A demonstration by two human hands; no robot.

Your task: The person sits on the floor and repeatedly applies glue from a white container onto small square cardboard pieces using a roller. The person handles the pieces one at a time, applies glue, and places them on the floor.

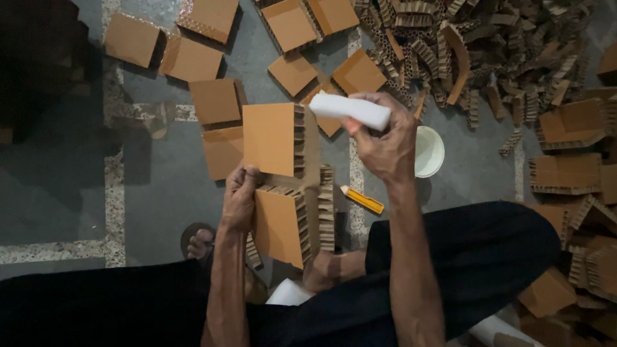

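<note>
Gripping tan honeycomb cardboard piece [277, 193] (L-folded), left hand [239, 200]

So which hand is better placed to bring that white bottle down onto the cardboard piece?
Probably the right hand: it grips the white bottle just above the cardboard piece. The left hand holds that piece's edge.

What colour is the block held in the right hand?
White. The block in the right hand shows clearly in the head view.
</note>
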